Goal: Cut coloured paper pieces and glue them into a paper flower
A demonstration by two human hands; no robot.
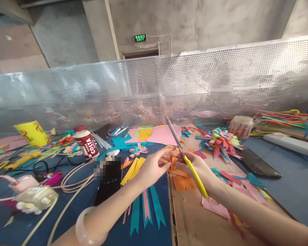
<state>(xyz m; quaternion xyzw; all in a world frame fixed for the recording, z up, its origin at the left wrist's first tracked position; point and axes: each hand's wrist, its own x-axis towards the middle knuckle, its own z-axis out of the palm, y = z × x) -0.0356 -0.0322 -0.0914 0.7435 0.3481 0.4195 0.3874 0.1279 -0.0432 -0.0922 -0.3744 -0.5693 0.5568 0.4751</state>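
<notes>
An orange paper piece (172, 160) is pinched in the left hand (151, 167) fingers above the cluttered blue worktop (292, 191); the right hand (199, 167) fingers grip yellow-handled scissors (186, 160). Behind, a perforated metal screen (220, 85), a COSTA bottle (86, 141), a green EXIT sign (140, 38).

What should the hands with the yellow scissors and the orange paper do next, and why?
Probably close the yellow-handled scissors for a small snip. The right hand holds them with blades open, pointing up, while the left hand pinches the small orange paper piece right beside the blades.
</notes>
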